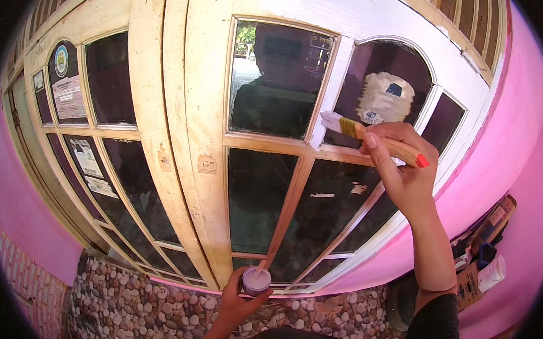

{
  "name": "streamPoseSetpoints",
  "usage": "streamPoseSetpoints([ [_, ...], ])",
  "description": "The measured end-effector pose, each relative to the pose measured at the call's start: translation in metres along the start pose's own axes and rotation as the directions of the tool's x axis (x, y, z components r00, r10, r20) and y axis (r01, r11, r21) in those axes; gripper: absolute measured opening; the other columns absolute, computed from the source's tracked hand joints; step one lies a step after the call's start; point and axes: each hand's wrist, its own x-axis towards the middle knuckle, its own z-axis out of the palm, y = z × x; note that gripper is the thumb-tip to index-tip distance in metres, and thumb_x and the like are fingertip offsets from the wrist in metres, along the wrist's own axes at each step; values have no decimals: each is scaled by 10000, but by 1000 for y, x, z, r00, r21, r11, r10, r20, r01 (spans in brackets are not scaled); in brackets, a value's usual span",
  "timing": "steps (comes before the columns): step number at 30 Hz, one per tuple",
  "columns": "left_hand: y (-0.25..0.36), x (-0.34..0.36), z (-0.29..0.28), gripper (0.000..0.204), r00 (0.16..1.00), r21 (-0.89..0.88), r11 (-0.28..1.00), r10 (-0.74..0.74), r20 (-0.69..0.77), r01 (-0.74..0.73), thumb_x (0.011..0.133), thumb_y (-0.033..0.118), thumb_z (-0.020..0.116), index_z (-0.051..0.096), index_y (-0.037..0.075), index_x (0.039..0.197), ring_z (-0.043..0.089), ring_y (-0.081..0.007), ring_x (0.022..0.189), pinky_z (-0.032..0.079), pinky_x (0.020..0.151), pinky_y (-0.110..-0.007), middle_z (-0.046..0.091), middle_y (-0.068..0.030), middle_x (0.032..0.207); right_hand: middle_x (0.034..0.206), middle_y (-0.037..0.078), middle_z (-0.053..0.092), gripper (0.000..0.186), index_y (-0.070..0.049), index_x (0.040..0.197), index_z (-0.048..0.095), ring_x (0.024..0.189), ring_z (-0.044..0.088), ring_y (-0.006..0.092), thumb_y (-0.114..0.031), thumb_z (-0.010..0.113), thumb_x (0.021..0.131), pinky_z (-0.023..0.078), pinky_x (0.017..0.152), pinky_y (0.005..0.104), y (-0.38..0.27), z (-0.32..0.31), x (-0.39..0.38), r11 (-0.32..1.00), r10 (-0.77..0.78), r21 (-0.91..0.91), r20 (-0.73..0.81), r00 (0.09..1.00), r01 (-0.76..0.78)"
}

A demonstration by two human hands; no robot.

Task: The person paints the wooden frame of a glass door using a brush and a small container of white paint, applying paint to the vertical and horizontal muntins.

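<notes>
My right hand [400, 156] holds a paintbrush [404, 150] with a wooden handle and red tip; its white-coated bristles touch the muntin between two upper glass panes on the right door leaf [256, 4]. That leaf has fresh-looking white at its upper right and bare or yellowed wood lower down. My left hand [241, 297] holds a small round cup [257, 285] of pale paint, with a flat stick in it, low in front of the door. Torn paper remnants [384, 93] cling to the arched pane above the brush.
The left door leaf [144, 84] carries stickers. Pink walls [509, 138] flank the doorway. A pebble-patterned floor [138, 317] lies below. At the lower right sit cardboard [471, 282], a white plastic container [492, 271] and several dark objects [485, 253].
</notes>
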Motion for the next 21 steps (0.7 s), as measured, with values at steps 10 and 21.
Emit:
streamPoseSetpoints([
  [10,-11,-4,5,729,999,40,999,34,-17,-33,741,199,909,513,-11,1316,649,-189,1061,548,884,-320,639,-126,1182,932,96,733,121,-9,982,716,788,700,165,-105,739,912,539,691,267,7,1,1,993,-84,-76,118,989,93],
  [21,-8,-11,-1,713,1000,21,1000,-11,-26,12,737,202,908,526,6,1307,656,-192,1056,551,892,-327,645,-122,1171,858,79,712,129,-16,960,699,733,682,140,-131,741,917,519,651,254,3,9,-5,997,79,9,153,985,-82],
])
